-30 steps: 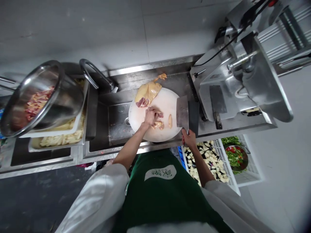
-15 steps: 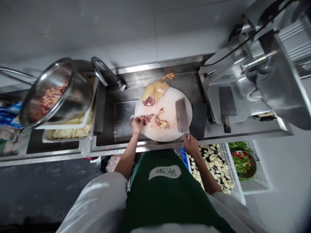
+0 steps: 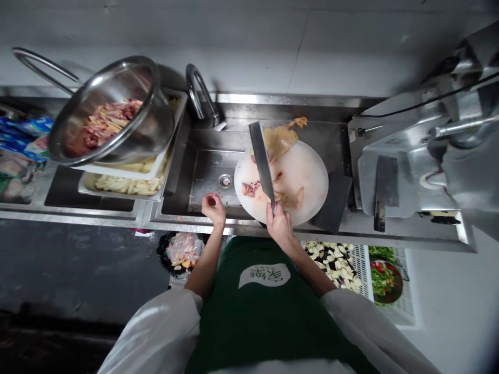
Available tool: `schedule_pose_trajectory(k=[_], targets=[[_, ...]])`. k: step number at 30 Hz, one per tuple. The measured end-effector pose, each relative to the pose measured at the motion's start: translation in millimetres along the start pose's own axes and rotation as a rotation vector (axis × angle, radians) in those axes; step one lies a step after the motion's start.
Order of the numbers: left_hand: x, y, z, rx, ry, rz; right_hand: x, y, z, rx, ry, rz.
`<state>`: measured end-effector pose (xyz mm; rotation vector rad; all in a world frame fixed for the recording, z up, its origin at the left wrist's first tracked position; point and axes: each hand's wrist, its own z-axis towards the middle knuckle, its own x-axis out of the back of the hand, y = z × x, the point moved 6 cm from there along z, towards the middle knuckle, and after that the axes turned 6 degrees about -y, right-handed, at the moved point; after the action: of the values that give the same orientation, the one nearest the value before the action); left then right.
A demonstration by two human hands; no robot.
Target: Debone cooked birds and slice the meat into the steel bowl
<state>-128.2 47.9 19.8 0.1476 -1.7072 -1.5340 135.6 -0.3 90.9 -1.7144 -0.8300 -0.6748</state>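
My right hand is wrapped round the handle of a cleaver, its blade raised over the round white cutting board. Behind the blade lies a large yellow-skinned poultry piece with a foot attached, partly hidden. Small cut pieces of dark red meat rest left of the blade, and a strip of skin lies to its right. Left of the board, over the sink's front edge, my left hand is curled closed. Something dark red shows between its fingers, too small to name.
A tilted steel bowl of cut meat stands on stacked trays at the left, beside the faucet. The sink lies under the board. Another cleaver rests on the right. Below are a crate of cut vegetables and a waste bin.
My left hand has left the meat on the board and moved away over the sink's edge. My right hand has swung the cleaver leftwards across the board. The view has shifted.
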Motion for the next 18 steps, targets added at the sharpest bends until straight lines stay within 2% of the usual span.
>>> schedule_pose_trajectory(k=[1, 2, 4, 6, 7, 9, 11, 13, 15, 18], targets=[[-1.9, 6, -3, -0.066, -0.019, 0.004, -9, -1, 7, -0.009, -0.026, -0.007], [-9.2, 13, -7, -0.142, -0.086, 0.007, -20, -1, 13, -0.019, -0.072, -0.019], [-35.4, 29, -20, -0.308, -0.313, 0.009, -36, 2, 25, -0.021, -0.160, -0.032], [-63.4, 40, -35, -0.443, -0.530, 0.024, -40, 7, 30, 0.000, -0.193, -0.024], [-73.9, 43, -40, -0.481, -0.592, 0.038, -39, 11, 29, 0.001, -0.202, -0.024], [-84.9, 42, -43, -0.494, -0.609, 0.049, -31, 25, 20, -0.021, -0.241, -0.037], [-87.0, 37, -39, -0.460, -0.560, 0.030, -19, 46, 0, -0.062, -0.272, -0.043], [-89.7, 35, -34, -0.429, -0.529, 0.013, -2, 72, -23, -0.098, -0.236, 0.006], [-100.9, 40, -35, -0.417, -0.550, 0.020, 19, 103, -46, -0.167, -0.136, 0.134], [-135.6, 59, -51, -0.438, -0.672, 0.019, 38, 162, -75, -0.400, -0.023, 0.482]])
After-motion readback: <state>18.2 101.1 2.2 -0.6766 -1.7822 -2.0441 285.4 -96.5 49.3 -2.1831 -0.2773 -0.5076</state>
